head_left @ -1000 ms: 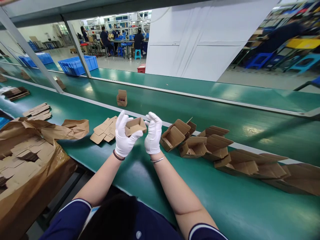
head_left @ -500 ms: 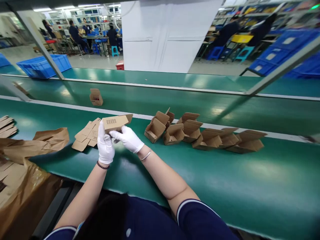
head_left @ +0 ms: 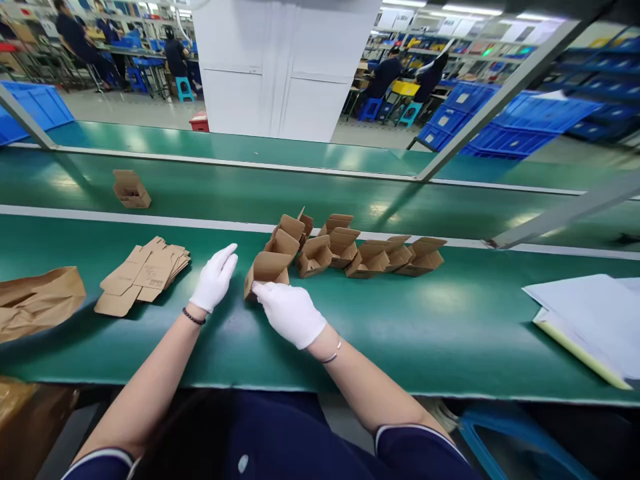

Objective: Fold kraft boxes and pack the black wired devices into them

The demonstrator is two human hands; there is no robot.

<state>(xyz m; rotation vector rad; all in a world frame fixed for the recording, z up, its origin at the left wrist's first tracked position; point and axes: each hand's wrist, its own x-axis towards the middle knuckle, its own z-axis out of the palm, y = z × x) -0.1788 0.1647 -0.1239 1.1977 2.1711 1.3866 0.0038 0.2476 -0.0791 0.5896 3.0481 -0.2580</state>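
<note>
Evidently the box (head_left: 270,267) is thin brown card, so it should be light, fairly stiff along its folded walls and weaker at the raised flap, which could crease under a hard pinch. It stands on the desk (head_left: 400,347), mouth up, at the near left end of a group of similar boxes (head_left: 369,259). The right hand (head_left: 293,315) has its gloved thumb and fingers closed on the near wall, by the left corner. Low on a wall, near a corner, looks the safest hold, since the flap would give little support. Plain card may slide a little against a glove, so a gentle but sure pinch should suit it. The left hand (head_left: 215,280) is empty, fingers straight and together, between the box and a flat stack (head_left: 143,270). Dark print shows on the stack, though too small to read; no brand is legible.
</note>
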